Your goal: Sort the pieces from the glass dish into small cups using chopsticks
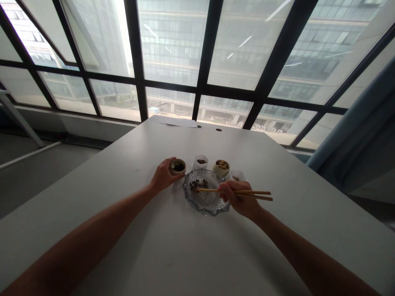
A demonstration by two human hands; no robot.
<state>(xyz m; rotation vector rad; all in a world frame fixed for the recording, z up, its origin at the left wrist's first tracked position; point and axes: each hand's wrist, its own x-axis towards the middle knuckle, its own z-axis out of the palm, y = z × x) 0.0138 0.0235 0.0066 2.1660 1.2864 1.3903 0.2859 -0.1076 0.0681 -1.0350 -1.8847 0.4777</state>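
Note:
My left hand (164,174) is wrapped round a small round cup (177,166) with something dark inside, just left of a clear glass plate (207,209) with a scalloped rim. In my right hand (239,196) is a pair of wooden chopsticks (253,193), held over the plate's right side. Their tips reach a pile of small dark seeds (198,184) on the plate's left part; whether they pinch one is too small to tell.
Behind the plate stand a white cup (201,161) of small dark pieces and a round cup (221,167) of pale brown pieces. Another white container (237,176) is partly hidden behind my right hand. Papers (175,122) lie at the white table's far edge, by the windows.

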